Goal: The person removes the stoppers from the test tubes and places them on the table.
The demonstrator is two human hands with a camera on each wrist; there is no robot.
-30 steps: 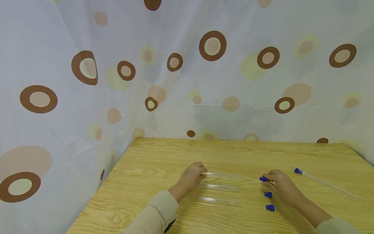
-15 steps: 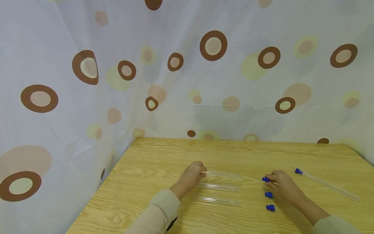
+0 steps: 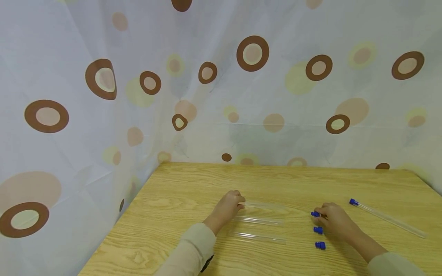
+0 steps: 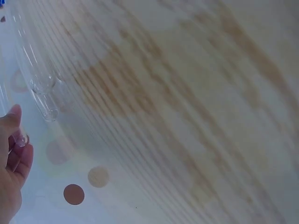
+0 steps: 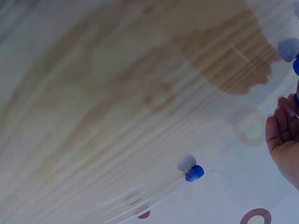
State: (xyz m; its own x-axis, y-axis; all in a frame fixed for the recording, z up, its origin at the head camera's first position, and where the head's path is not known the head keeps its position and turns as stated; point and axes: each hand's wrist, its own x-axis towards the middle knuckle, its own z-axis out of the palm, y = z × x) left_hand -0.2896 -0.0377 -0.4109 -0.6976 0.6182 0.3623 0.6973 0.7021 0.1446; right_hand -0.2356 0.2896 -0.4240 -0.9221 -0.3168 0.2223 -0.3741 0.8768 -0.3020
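Note:
My left hand [image 3: 224, 209] pinches the left end of the farthest clear tube [image 3: 264, 205], which points right over the wooden table. In the left wrist view, thumb and fingers close on that tube's rounded end [image 4: 21, 139]. Two more clear tubes lie nearer me, a middle tube [image 3: 259, 220] and a near tube [image 3: 259, 238]. My right hand [image 3: 336, 220] pinches a blue cap [image 3: 314, 214] between thumb and fingers, apart from the tube. Below it lie two loose blue caps, one middle cap [image 3: 318, 230] and one near cap [image 3: 320, 245].
At the right lies a clear tube [image 3: 390, 219] with a blue cap [image 3: 353, 202] on its upper left end. A spotted cloth [image 3: 276, 96] hangs behind and to the left of the wooden table [image 3: 193, 180].
My right hand has shifted slightly right and a little nearer to me with the blue cap. The left hand holds the tube in nearly the same place.

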